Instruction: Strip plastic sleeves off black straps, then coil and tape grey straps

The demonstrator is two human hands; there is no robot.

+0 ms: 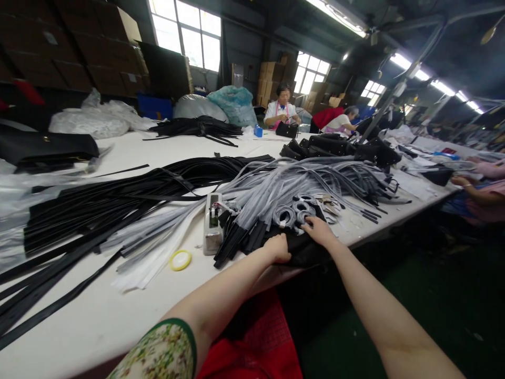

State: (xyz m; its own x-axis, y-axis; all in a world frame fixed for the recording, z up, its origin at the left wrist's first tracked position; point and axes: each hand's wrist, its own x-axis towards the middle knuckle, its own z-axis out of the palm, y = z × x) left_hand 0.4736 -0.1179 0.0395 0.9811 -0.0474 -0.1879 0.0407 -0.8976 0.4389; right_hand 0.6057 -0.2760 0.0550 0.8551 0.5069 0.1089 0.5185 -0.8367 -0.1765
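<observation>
My left hand (pixel 278 248) is closed in a fist on a soft black piece (pixel 305 250), perhaps a bag, at the table's near edge. Just right of it, my right hand (pixel 319 230) has its bent fingers on a grey coiled strap (pixel 303 217); the fingertips are partly hidden. Another grey coil (pixel 284 216) lies beside that one. Grey-wrapped straps (pixel 272 184) with black ends spread behind and left of both hands. Small tan pieces (pixel 329 204) rest beyond my right hand.
On the white table (pixel 98 310) are long black strips (pixel 118 195), a yellow tape roll (pixel 180 260), a grey metal device (pixel 213 226) and black bags (pixel 335 147). A co-worker (pixel 282 110) handles a black bag across the table. Another person's arm (pixel 473 192) reaches in at right.
</observation>
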